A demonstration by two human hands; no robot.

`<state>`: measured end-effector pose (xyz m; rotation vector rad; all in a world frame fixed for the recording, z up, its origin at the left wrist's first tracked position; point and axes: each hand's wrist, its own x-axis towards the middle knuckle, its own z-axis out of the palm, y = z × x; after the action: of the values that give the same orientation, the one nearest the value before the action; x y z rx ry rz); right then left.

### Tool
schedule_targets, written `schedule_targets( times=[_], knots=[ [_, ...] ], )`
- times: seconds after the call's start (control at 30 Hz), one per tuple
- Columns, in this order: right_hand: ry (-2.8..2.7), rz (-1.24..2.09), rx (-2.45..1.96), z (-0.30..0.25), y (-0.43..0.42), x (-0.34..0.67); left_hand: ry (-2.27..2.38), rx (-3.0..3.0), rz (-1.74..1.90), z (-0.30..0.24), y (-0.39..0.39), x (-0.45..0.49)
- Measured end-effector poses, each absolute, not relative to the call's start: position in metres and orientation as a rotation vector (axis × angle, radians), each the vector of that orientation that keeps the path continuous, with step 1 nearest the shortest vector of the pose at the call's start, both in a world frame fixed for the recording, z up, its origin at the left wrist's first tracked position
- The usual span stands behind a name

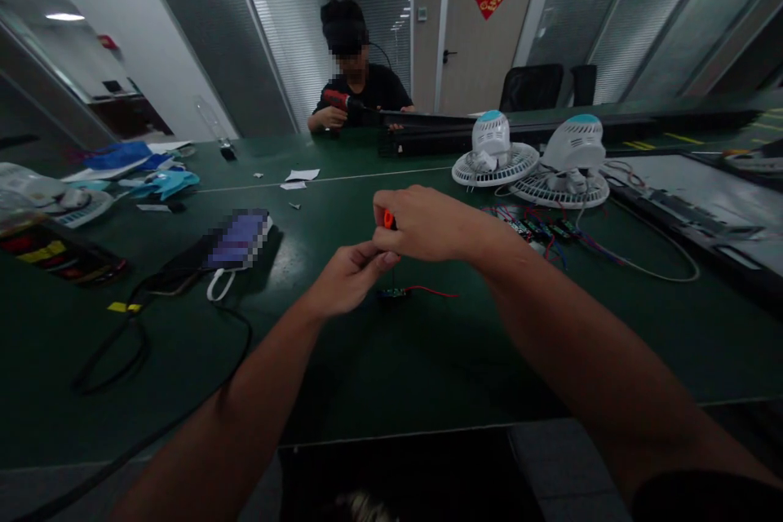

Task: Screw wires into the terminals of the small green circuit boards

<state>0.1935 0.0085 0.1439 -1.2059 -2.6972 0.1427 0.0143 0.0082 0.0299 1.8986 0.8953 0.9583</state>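
Near the middle of the table, my right hand [422, 220] is closed around an orange-and-black tool [389, 219]; most of it is hidden by my fingers, so its kind is unclear. My left hand [348, 277] is just below and left of it, thumb and fingers pinched together, touching the right hand. A thin dark wire [394, 276] runs down from my left fingertips to a small green circuit board [391, 294] under my hands. From that board a red wire [435, 291] stretches to the right.
Wired circuit boards [538, 230] and two white fan units [568, 159] are at right, beside a flat panel [703, 196]. At left are a phone [238, 238], a black cable [245, 342] and a bottle [58, 249]. Across the table a person [367, 90] holds a red-and-black power tool [339, 99].
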Motion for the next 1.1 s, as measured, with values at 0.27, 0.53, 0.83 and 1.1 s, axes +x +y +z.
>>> schedule_targets(
  times=[0.27, 0.53, 0.83, 1.1],
  knots=[
    [-2.690, 0.121, -1.219, 0.144, 0.010, 0.192, 0.820, 1.828, 1.007, 0.031, 0.007, 0.016],
    [-2.658, 0.145, -1.235, 0.144, 0.009, 0.190, 0.771, 1.802, 1.041, 0.032, 0.006, 0.018],
    [-2.634, 0.125, -1.261, 0.143, 0.007, 0.189, 0.804, 1.783, 1.087, 0.028, 0.007, 0.016],
    [-2.580, 0.058, -1.328, 0.145, 0.000, 0.187, 0.815, 1.833, 1.081, 0.031, 0.007, 0.015]
  ],
)
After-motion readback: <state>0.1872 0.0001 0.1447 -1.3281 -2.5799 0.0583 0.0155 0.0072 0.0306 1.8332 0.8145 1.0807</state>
